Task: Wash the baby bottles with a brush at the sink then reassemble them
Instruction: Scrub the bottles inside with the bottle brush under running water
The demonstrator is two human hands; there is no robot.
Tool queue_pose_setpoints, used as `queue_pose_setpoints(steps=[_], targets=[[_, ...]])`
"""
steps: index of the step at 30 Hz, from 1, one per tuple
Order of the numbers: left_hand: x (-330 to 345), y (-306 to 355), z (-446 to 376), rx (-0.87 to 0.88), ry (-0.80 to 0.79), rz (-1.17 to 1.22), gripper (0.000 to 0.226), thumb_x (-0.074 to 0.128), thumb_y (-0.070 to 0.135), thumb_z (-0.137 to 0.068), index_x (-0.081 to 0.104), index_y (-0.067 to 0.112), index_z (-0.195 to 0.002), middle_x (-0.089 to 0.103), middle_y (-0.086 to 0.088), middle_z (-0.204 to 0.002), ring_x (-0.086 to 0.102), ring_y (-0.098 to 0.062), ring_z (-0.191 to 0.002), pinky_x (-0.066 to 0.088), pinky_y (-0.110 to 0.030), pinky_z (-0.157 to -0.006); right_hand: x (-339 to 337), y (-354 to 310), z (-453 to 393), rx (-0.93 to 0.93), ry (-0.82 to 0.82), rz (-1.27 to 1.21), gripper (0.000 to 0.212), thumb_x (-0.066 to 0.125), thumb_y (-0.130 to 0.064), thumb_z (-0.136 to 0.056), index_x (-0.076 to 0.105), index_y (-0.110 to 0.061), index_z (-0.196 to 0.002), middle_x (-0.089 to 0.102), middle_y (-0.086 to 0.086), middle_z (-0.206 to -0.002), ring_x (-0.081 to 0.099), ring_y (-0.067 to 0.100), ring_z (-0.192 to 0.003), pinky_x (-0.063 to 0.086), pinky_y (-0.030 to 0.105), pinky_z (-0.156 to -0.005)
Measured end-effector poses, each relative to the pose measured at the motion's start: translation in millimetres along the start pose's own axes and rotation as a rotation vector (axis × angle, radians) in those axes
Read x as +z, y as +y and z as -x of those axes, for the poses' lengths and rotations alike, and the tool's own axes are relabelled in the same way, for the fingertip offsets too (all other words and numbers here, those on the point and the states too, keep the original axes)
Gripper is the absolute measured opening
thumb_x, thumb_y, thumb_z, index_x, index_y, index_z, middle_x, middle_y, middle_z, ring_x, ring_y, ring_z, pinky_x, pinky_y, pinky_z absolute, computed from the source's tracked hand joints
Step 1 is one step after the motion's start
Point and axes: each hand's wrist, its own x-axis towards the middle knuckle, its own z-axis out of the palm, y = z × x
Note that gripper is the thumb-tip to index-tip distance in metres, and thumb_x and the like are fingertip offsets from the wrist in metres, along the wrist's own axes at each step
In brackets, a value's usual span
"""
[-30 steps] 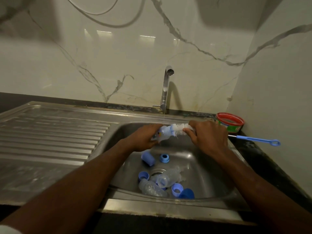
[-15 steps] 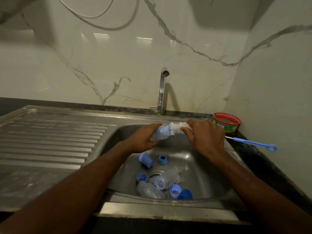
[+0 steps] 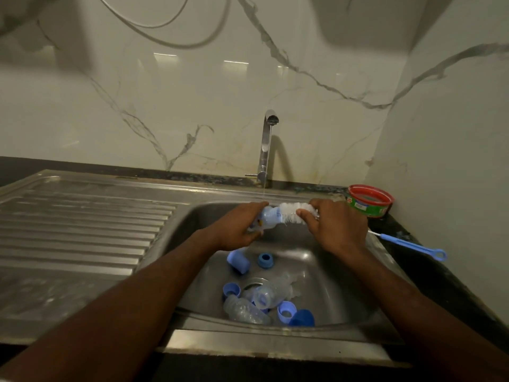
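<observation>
Slightly more of the white brush [image 3: 293, 213] shows outside the bottle [image 3: 268, 217] than before. Over the sink [image 3: 192, 216], left hand [image 3: 238, 230] grips the bottle, right hand [image 3: 334, 226] grips the brush.

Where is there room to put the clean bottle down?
The ribbed draining board left of the sink looks bare. The sink bottom is crowded with bottles and blue caps. The right counter holds a red-rimmed tub and a small blue brush.

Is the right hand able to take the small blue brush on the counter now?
Probably not yet: the right hand grips the white bottle brush. The small blue brush lies uncovered just beside it.
</observation>
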Motion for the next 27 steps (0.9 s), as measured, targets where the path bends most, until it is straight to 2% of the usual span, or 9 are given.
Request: queue_pose_setpoints(steps=[2, 5, 7, 9, 12, 17, 19, 22, 27], targets=[[-10, -1, -3, 0.063, 0.175, -0.130, 0.061, 0.082, 0.036, -0.081, 0.052, 0.022, -0.133, 0.058, -0.002, -0.130, 0.053, -0.016, -0.114, 0.047, -0.032, -0.096, 2, 1, 0, 0.013, -0.017, -0.033, 0.038, 0.050, -0.065, -0.095, 0.068, -0.032, -0.100, 0.068, -0.003, -0.090, 0.063, 0.019, -0.086, 0.050, 0.034, -0.072], [-17, -5, -4, -0.039, 0.330, -0.277, 0.077, 0.090, 0.047, -0.064, 0.049, 0.024, -0.125, 0.049, -0.003, -0.128, 0.045, -0.018, -0.112, 0.047, -0.033, -0.087, 5, -7, 1, -0.178, -0.024, -0.101, 0.036, 0.047, -0.065, -0.096, 0.063, -0.034, -0.091, 0.057, -0.010, -0.076, 0.058, 0.014, -0.075, 0.044, 0.032, -0.066], [-14, -10, 1, -0.069, 0.294, -0.271, 0.094, 0.090, 0.051, -0.062, 0.043, 0.024, -0.138, 0.042, -0.005, -0.138, 0.041, -0.022, -0.123, 0.047, -0.036, -0.094, 4, -13, 3, -0.302, -0.013, -0.083, 0.038, 0.046, -0.066, -0.096, 0.066, -0.034, -0.101, 0.056, -0.012, -0.076, 0.055, 0.012, -0.073, 0.046, 0.032, -0.066], [-11, -10, 5, -0.049, 0.127, -0.092, 0.103, 0.088, 0.046, -0.069, 0.031, 0.023, -0.152, 0.035, -0.007, -0.152, 0.036, -0.024, -0.136, 0.039, -0.038, -0.109, 2, -13, 3, -0.309, 0.021, -0.044, 0.039, 0.046, -0.065, -0.097, 0.067, -0.036, -0.111, 0.065, -0.009, -0.083, 0.055, 0.012, -0.074, 0.046, 0.032, -0.066], [-9, -6, 7, -0.089, -0.183, -0.025, 0.077, 0.076, 0.034, -0.088, 0.034, 0.022, -0.152, 0.045, -0.004, -0.151, 0.045, -0.018, -0.134, 0.035, -0.031, -0.109, -2, -4, 2, -0.261, 0.030, 0.045, 0.039, 0.049, -0.064, -0.097, 0.067, -0.035, -0.117, 0.071, -0.006, -0.097, 0.057, 0.012, -0.080, 0.039, 0.029, -0.066], [-29, -16, 8, -0.145, 0.154, -0.198, 0.054, 0.078, 0.036, -0.086, 0.057, 0.024, -0.134, 0.060, -0.001, -0.134, 0.055, -0.022, -0.123, 0.044, -0.037, -0.101, -1, 14, -9, -0.245, -0.116, -0.109, 0.042, 0.049, -0.065, -0.096, 0.070, -0.033, -0.113, 0.064, -0.009, -0.085, 0.052, 0.009, -0.079, 0.037, 0.028, -0.069], [-31, -7, 6, -0.040, 0.103, -0.197, 0.050, 0.078, 0.033, -0.086, 0.061, 0.022, -0.131, 0.062, -0.002, -0.130, 0.057, -0.022, -0.120, 0.045, -0.036, -0.099, 2, 9, -8, -0.291, -0.102, -0.086, 0.041, 0.050, -0.064, -0.096, 0.069, -0.035, -0.119, 0.071, -0.007, -0.095, 0.056, 0.010, -0.081, 0.041, 0.029, -0.071], [-22, -3, 10, 0.080, -0.059, -0.231, 0.061, 0.075, 0.040, -0.088, 0.052, 0.025, -0.142, 0.056, -0.001, -0.138, 0.052, -0.018, -0.123, 0.045, -0.037, -0.102, 5, 6, -2, -0.372, -0.092, -0.035, 0.043, 0.048, -0.065, -0.097, 0.066, -0.036, -0.123, 0.073, -0.006, -0.103, 0.064, 0.013, -0.089, 0.051, 0.034, -0.078], [-32, -18, 10, -0.133, 0.087, -0.200, 0.063, 0.077, 0.046, -0.085, 0.054, 0.025, -0.140, 0.062, -0.001, -0.135, 0.057, -0.020, -0.121, 0.045, -0.035, -0.100, -12, 11, -10, -0.414, -0.019, 0.021, 0.038, 0.048, -0.063, -0.098, 0.067, -0.036, -0.115, 0.067, -0.010, -0.089, 0.055, 0.010, -0.075, 0.038, 0.028, -0.065]])
